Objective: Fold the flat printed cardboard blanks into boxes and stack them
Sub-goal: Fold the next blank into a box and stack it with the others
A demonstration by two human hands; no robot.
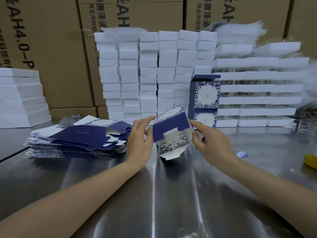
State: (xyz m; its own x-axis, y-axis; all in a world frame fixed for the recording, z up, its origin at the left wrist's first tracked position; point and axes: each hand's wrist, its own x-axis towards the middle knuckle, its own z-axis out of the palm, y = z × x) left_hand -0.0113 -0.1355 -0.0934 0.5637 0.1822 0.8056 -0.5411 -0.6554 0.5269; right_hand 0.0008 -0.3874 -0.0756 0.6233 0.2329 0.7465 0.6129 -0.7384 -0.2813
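Blue-and-white printed cardboard box (173, 143), half folded, held low over the steel worktop (171, 194).
My left hand (139, 145) curls its fingers round the left edge; my right hand (212, 145) pinches the right side, bracing it so the navy flap (169, 128) can tuck in.

left hand (139, 143), right hand (211, 145) hold half-folded box (171, 134) | blanks (77, 141) piled left

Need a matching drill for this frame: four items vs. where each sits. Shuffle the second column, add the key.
1. half-folded box
2. pile of flat blanks
3. finished boxes
4. yellow object

A. stacked two high in front of the white stacks
B. at the right edge of the table
C. held between left hand and right hand
D. lying to the left of both hands

Pairs: 1-C, 2-D, 3-A, 4-B
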